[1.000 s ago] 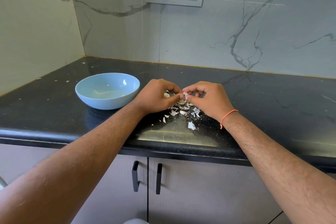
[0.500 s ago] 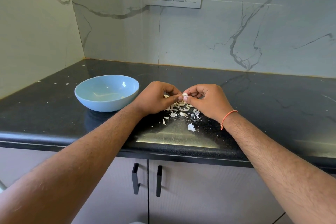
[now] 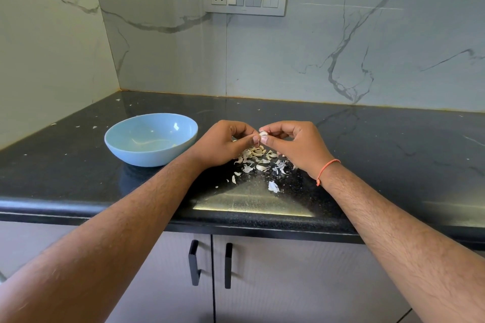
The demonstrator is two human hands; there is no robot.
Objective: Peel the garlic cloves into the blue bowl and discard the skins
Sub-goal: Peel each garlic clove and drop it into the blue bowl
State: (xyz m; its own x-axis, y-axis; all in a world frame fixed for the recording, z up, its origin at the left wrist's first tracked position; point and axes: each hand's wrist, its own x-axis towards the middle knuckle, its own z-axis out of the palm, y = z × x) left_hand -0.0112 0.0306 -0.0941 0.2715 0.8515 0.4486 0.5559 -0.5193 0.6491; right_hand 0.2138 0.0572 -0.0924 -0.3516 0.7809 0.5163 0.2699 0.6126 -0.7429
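We hold one garlic clove (image 3: 263,134) up between both hands, just above the pile of skins (image 3: 258,160) on the black counter (image 3: 393,144). Our left hand (image 3: 223,143) has its grip pressed onto the clove's lower side with thumb and forefinger, and our right hand (image 3: 296,144) pinches it from the top and right, fingertips (image 3: 265,140) touching the pale surface. Both grips are closed on the same clove, so neither hand is free.

The blue bowl (image 3: 123,149) sits on the counter just left of our left hand, near enough to drop into. We can make out something pale at its bottom, but not clearly enough to say whether it is peeled garlic.

We judge the clove to be light, small and firm, with a dry papery skin that tears into brittle flakes like those scattered below. Once bare it will likely be smooth and a little tacky, easy to squirt out of a tight pinch. So we would hold it at its blunt root end with one hand and work a nail under a loose edge of skin with the other, pulling along its length rather than squeezing the middle. The skins are nearly weightless and will drift, so sweeping them together should work better than picking them up singly.
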